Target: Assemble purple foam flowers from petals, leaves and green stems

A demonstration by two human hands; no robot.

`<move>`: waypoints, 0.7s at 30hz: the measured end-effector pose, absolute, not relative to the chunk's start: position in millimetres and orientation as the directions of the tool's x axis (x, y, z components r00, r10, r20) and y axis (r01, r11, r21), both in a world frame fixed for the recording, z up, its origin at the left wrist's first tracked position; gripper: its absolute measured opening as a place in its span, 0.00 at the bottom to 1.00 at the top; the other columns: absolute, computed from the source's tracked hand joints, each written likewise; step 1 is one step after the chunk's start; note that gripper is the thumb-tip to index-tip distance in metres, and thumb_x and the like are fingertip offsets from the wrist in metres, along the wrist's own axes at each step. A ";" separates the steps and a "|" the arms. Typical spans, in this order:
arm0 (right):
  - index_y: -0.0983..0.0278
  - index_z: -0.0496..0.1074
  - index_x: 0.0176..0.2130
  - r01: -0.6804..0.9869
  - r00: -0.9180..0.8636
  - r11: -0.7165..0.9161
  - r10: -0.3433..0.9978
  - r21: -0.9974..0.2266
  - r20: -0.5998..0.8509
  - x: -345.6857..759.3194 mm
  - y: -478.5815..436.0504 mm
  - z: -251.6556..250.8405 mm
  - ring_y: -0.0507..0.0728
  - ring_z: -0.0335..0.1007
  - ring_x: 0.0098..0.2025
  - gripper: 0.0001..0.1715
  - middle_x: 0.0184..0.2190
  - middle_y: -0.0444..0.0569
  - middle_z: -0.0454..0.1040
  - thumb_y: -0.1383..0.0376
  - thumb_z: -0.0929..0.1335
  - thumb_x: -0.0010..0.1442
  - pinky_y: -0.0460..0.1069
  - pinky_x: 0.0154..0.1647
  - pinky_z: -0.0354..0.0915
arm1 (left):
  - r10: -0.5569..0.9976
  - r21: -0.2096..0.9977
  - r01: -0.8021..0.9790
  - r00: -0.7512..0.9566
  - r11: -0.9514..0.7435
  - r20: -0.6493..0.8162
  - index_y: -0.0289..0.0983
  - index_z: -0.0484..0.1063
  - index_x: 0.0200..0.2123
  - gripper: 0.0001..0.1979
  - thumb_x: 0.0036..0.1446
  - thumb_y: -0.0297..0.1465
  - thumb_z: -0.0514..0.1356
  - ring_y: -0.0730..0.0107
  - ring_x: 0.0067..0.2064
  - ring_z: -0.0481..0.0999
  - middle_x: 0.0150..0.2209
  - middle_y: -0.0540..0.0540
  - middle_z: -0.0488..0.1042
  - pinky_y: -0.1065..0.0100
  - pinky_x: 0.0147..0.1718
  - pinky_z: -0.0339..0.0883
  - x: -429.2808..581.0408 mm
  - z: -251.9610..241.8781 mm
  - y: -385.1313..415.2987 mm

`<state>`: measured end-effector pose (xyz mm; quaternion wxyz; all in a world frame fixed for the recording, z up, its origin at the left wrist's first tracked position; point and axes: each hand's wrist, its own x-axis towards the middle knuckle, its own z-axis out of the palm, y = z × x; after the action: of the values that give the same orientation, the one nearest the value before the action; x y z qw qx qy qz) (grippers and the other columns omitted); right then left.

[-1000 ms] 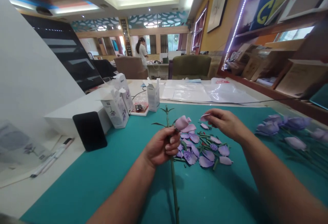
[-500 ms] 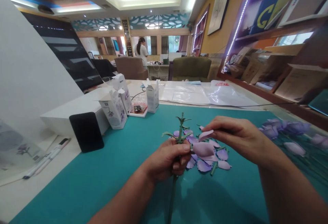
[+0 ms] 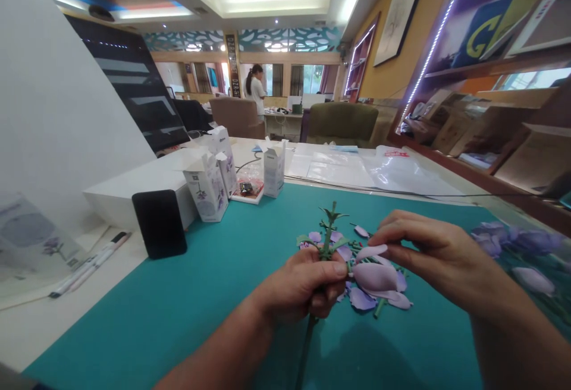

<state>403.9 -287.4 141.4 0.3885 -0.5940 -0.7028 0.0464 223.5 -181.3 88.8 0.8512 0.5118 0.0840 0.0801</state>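
My left hand [image 3: 307,286] is closed around a green artificial flower stem [image 3: 331,226] with small leaves, which stands upright out of the fist and runs on below it. Between its thumb and fingers is also the green base of a pale purple flower head [image 3: 375,277], pointing right. Fingertips of my right hand [image 3: 423,250] pinch the edge of an upper petal [image 3: 372,252] on that flower head. Beneath and behind, loose purple petals [image 3: 362,299] and short green stem pieces [image 3: 379,308] lie on the teal mat [image 3: 223,295], partly hidden by the hands.
Finished-looking purple flowers [image 3: 508,238] lie at the right. On the left are a black phone-like slab [image 3: 159,223], pens [image 3: 89,265] and opened white boxes [image 3: 206,191]. Clear plastic sheets [image 3: 339,164] spread beyond the mat. A person [image 3: 255,90] stands far back.
The whole view has shifted slightly, so the scene sits further right. My left hand still holds the stem and flower head; my right fingertips remain at the upper petal.
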 end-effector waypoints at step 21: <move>0.58 0.75 0.32 0.856 -0.043 0.287 0.867 -0.430 0.496 400.0 -292.0 144.0 0.54 0.71 0.31 0.08 0.29 0.47 0.74 0.65 0.65 0.58 0.46 0.29 0.65 | 0.217 0.883 -0.048 0.974 0.468 -0.062 0.34 0.61 0.19 0.17 0.48 0.38 0.63 0.86 0.13 0.52 0.14 0.57 0.57 0.75 0.14 0.40 222.7 87.8 -181.5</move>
<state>400.0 -292.0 144.0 0.3501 -0.5968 -0.7219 0.0082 222.7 -181.5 87.8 0.8526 0.5100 0.0829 0.0776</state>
